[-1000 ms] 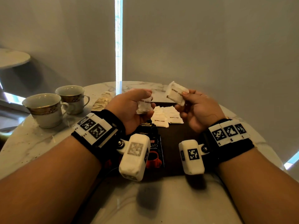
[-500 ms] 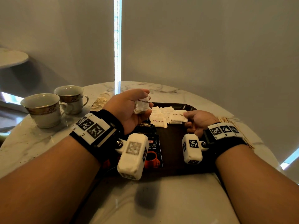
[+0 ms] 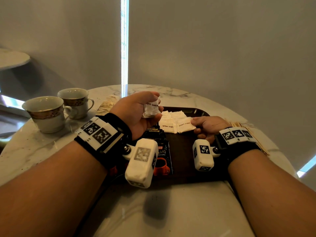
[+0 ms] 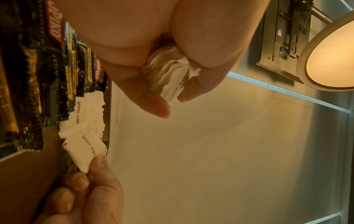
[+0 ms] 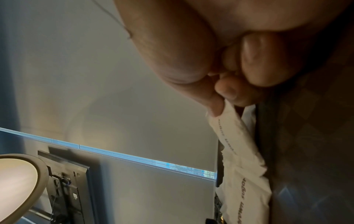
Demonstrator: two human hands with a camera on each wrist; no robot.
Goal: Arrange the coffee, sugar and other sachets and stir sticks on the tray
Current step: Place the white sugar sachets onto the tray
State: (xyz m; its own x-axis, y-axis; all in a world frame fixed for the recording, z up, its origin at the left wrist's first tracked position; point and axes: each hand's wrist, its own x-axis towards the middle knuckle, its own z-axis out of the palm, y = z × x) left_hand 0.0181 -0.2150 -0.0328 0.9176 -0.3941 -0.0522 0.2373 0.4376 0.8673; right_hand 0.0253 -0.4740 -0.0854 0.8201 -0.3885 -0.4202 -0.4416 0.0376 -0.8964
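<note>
A dark tray (image 3: pixel 191 111) lies on the marble table. On it are black coffee sachets (image 3: pixel 162 156) and a heap of white brown sugar sachets (image 3: pixel 168 119). My left hand (image 3: pixel 136 112) hovers over the tray's left side and grips a stack of sugar sachets (image 3: pixel 151 108) (image 4: pixel 168 72). My right hand (image 3: pixel 207 124) is low on the tray and pinches the corner of one sugar sachet (image 3: pixel 185 126) (image 4: pixel 86 151) (image 5: pixel 231 130) that lies beside the heap. Wooden stir sticks (image 3: pixel 239 125) lie on the table just right of the tray.
Two gold-banded cups (image 3: pixel 46 113) (image 3: pixel 76 101) stand at the table's left. Pale sachets (image 3: pixel 107 104) lie on the table behind the tray's left corner. The round table's edge (image 3: pixel 282 151) curves close on the right. A wall stands behind.
My right hand has come down from in front of me to the tray, carrying its sugar sachet onto the tray beside the heap. The left hand has stayed in place with its stack.
</note>
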